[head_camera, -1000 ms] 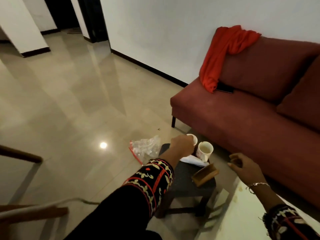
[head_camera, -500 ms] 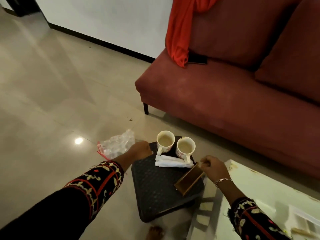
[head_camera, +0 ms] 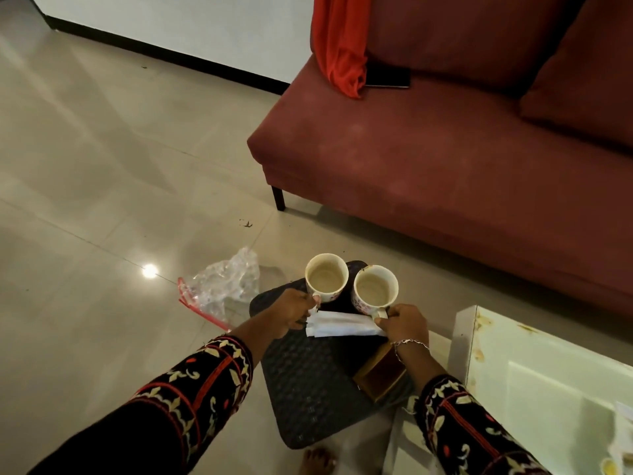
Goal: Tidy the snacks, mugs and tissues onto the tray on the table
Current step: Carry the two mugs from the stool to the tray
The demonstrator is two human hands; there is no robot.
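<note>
The left hand's (head_camera: 294, 313) fingers curl at the handle of the left mug (head_camera: 325, 278). The right hand's (head_camera: 406, 324) fingers pinch the handle of the right mug (head_camera: 375, 290). Both mugs stand upright, side by side, at the far edge of a dark woven stool (head_camera: 308, 375). Folded white tissues (head_camera: 342, 326) lie just near of them, between the two hands. A small wooden box (head_camera: 380, 373) sits tilted on the stool's right edge, under the right wrist. A crumpled plastic bag (head_camera: 224, 286) lies on the floor to the left, and a white table (head_camera: 548, 365) stands to the right.
</note>
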